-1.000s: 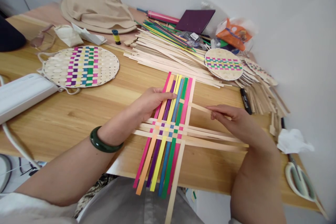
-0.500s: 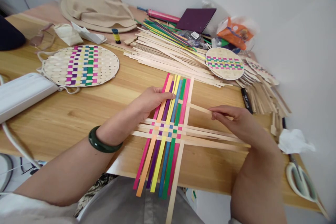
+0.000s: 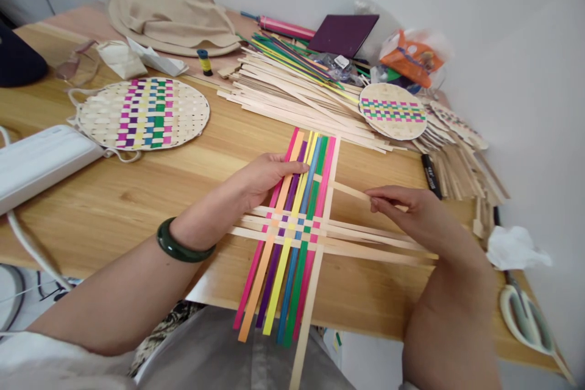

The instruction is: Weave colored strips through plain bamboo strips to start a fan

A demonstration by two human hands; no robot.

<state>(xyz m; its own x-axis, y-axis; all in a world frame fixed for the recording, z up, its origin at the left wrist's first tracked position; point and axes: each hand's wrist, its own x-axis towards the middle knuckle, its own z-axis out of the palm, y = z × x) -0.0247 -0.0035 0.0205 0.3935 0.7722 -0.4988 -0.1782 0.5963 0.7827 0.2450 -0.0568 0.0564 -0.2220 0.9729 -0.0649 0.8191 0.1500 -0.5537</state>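
Several coloured weaving strips (image 3: pixel 287 256) lie lengthwise over the table edge, pink, orange, purple, yellow, blue and green, with a plain one at the right. Pale cross strips (image 3: pixel 356 233) are woven through their middle. My left hand (image 3: pixel 269 177) is closed on the far part of the coloured strips, thumb on top near the yellow one; its other fingers are hidden underneath. My right hand (image 3: pixel 402 204) pinches the right part of another pale strip (image 3: pixel 350 189), which passes among the coloured strips beyond the woven band. Its left end is hidden near my left hand.
A woven oval fan (image 3: pixel 187 106) lies at the left, near a white power strip (image 3: pixel 46 164). Piled pale strips (image 3: pixel 283 100), a smaller round woven piece (image 3: pixel 393 128) and a black marker (image 3: pixel 430 175) lie behind. Scissors (image 3: pixel 525 320) rest at the right edge, beside crumpled tissue (image 3: pixel 516 247).
The whole view has shifted slightly. Both hands keep their hold on the strips, and the weave looks the same.
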